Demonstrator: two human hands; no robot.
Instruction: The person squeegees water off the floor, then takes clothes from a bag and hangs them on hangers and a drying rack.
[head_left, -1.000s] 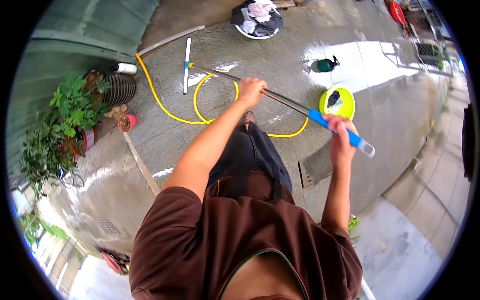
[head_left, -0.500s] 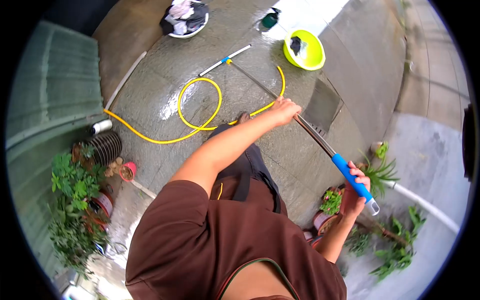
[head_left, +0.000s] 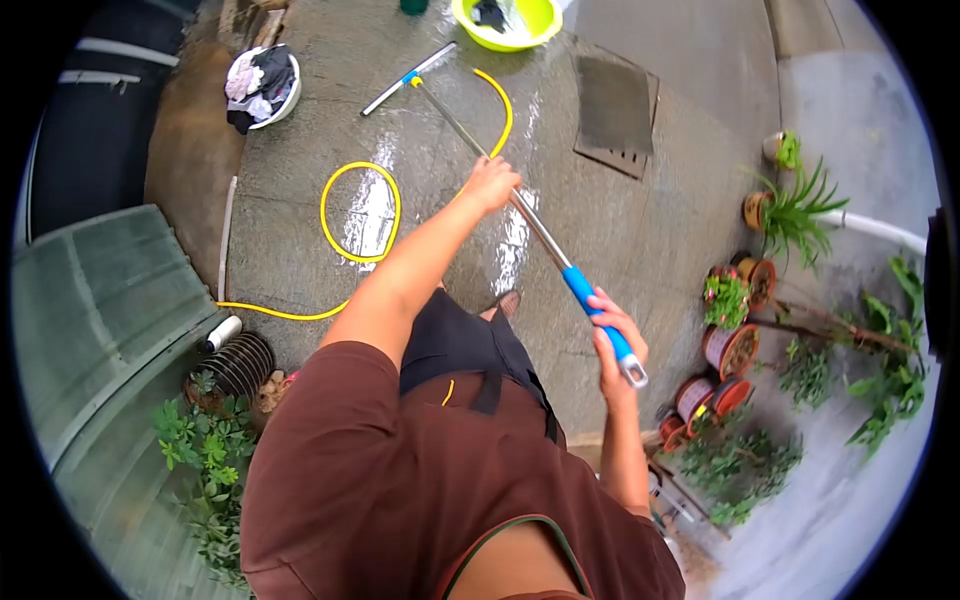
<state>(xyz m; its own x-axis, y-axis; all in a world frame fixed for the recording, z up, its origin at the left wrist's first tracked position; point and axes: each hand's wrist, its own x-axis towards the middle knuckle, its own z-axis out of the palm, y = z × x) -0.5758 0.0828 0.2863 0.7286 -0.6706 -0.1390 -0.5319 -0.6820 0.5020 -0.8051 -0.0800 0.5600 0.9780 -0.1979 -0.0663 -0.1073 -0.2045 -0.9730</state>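
A long squeegee (head_left: 545, 235) with a metal pole and blue grip slants across the view, its wide head (head_left: 409, 79) on the wet concrete. My left hand (head_left: 491, 185) is wrapped round the middle of the pole. Near the end of the blue grip, my right hand (head_left: 616, 340) holds the handle between thumb and fingers. A yellow hose (head_left: 325, 215) lies looped on the floor, partly behind my left forearm and the pole.
At the top is a yellow-green basin (head_left: 510, 40) with dark cloth; a white basin (head_left: 288, 105) of laundry stands upper left. Potted plants (head_left: 730, 350) line the right wall. A drain cover (head_left: 615, 105) lies upper right. More plants (head_left: 210, 445) stand lower left.
The view has turned, so basins and hose appear farther left. The squeegee has swung round, its pole now steeper in view and its grip end lower. Both hands have stayed on it.
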